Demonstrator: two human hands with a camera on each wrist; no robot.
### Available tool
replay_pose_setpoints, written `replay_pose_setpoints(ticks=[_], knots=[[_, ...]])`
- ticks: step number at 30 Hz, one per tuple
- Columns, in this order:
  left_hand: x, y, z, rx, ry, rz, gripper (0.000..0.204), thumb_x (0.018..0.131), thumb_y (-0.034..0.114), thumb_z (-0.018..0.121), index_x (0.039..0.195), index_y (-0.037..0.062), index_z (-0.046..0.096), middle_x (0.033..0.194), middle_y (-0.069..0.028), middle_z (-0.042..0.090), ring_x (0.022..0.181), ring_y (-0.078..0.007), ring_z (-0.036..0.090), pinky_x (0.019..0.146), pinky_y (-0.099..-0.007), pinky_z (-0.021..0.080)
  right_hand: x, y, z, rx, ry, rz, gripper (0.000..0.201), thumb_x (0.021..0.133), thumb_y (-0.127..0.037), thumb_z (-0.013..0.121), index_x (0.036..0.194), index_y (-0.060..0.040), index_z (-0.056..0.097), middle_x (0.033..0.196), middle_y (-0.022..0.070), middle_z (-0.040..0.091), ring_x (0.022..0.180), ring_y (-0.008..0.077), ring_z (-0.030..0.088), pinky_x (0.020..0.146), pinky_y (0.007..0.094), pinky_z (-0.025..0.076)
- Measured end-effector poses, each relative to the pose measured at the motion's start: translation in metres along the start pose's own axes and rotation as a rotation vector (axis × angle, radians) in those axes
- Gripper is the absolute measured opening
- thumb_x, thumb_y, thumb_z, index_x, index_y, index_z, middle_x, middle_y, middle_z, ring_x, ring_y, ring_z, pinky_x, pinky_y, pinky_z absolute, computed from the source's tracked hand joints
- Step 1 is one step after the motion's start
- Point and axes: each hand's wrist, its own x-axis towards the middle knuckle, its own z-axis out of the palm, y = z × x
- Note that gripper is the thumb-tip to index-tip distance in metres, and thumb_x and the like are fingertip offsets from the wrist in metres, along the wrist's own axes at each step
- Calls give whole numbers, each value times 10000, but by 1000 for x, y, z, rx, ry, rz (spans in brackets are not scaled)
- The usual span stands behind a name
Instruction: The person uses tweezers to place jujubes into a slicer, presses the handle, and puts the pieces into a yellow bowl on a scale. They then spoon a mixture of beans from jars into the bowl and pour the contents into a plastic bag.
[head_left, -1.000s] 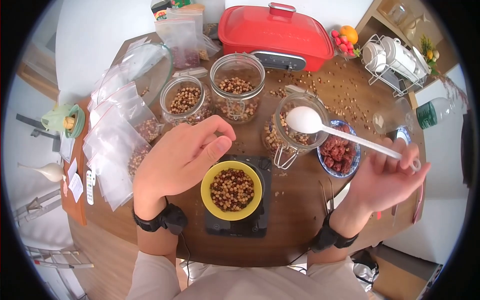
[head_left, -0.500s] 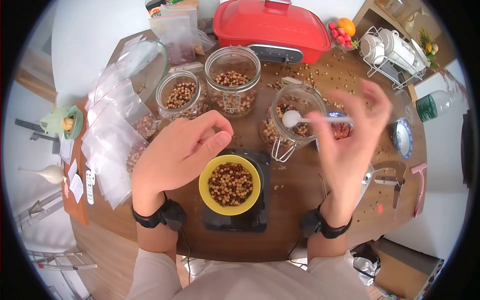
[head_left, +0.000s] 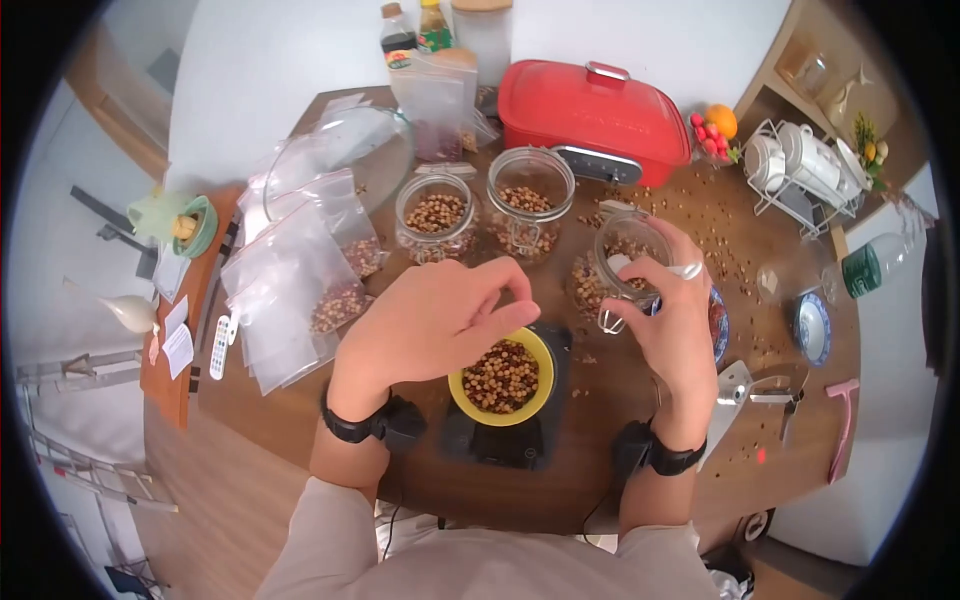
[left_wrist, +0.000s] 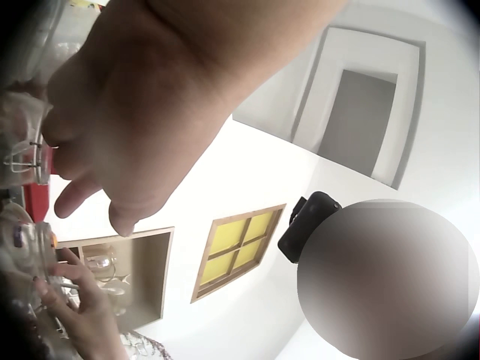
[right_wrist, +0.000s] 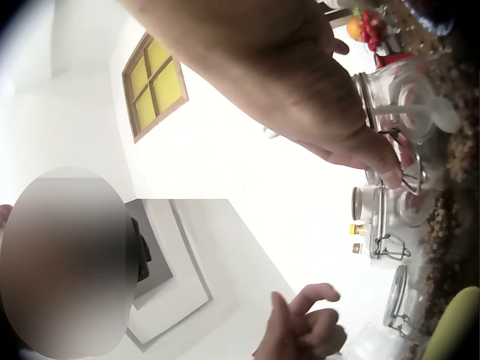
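My right hand (head_left: pixel 678 335) grips the rightmost glass jar (head_left: pixel 590 292) near its rim, thumb beside the wire clasp. A white spoon (head_left: pixel 619 263) dips into this jar, its handle against my fingers; the right wrist view also shows the spoon (right_wrist: pixel 442 114) through the glass. My left hand (head_left: pixel 425 325) hangs loosely curled and holds nothing, above the left edge of the yellow bowl (head_left: pixel 547 386). That bowl contains mixed beans (head_left: pixel 501 377) and stands on a black scale (head_left: pixel 500 443).
Two open jars (head_left: pixel 435 218) (head_left: pixel 530 207) of beans stand behind the bowl. Plastic bags (head_left: pixel 285 290) lie at left, a red cooker (head_left: pixel 590 110) behind. Scattered beans, a blue-rimmed bowl (head_left: pixel 812 330), a dish rack (head_left: pixel 800 170) and a pink razor-shaped tool (head_left: pixel 842 430) are at right.
My right hand has moved left from beside the jar and taken hold of it, lowering the spoon inside. My left hand keeps its loose curl near the yellow bowl. The head view has shifted.
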Motion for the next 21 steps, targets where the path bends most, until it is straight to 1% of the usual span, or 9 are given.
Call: replay_pose_setpoints(ticks=[2,5,9,11,13,14,16,19,21], knots=[[-11,10,-2,56,32,50,180,967,245,626,1038,79,623,564,-36,476,503,-195,464,513,-339,339,1,4,-1,10,16,21,347,640,-99,877,933,-99,690,1414,102,530,1308,369,474,1083,493,365],[-34,23,-7,22,49,16,185,946,251,663,1022,85,629,563,-41,469,501,-200,461,511,-335,339,3,13,5,44,80,25,365,654,-76,867,984,-105,714,1411,118,530,1307,374,478,1094,482,359],[-67,3,-30,89,327,-116,150,910,196,700,988,82,642,600,-16,480,567,-142,465,542,-320,369,4,25,11,52,129,-5,447,671,-64,860,1089,-125,712,1440,156,492,1333,395,456,1101,489,368],[-77,-30,-47,216,598,-127,152,900,187,701,972,66,644,665,-29,502,639,-131,465,581,-299,385,2,21,8,88,155,-21,555,675,-64,860,1192,-152,681,1482,179,432,1364,406,432,1114,495,370],[-88,-59,-69,385,756,-299,219,895,203,708,1036,54,632,864,-87,595,753,-213,575,674,-332,464,3,11,-3,172,217,-23,686,674,-67,865,1308,-184,632,1538,200,351,1398,414,403,1130,500,368],[-96,-76,-74,470,808,-282,253,895,214,707,1069,51,622,944,-106,600,808,-249,596,712,-355,480,3,8,-6,222,262,-18,774,730,-62,830,1433,-183,530,1593,209,238,1430,420,366,1154,504,348],[-102,-111,-82,635,928,-237,322,894,235,706,1134,45,603,1102,-144,612,919,-322,639,786,-400,511,3,5,-12,172,408,-51,729,781,-73,780,1452,-158,509,1603,198,220,1433,421,364,1154,501,343],[-105,-142,-78,550,809,-365,413,893,263,704,1215,45,563,1269,-186,563,1054,-390,620,887,-445,508,5,9,-10,120,627,-88,634,861,-96,672,1459,-80,460,1576,204,279,1410,408,394,1147,487,339],[-106,-139,-74,509,819,-367,335,891,286,704,1090,34,610,1102,-173,631,965,-358,639,803,-441,508,3,3,-11,92,783,-60,616,869,-99,663,1444,-49,448,1559,211,312,1388,401,416,1139,485,341]])
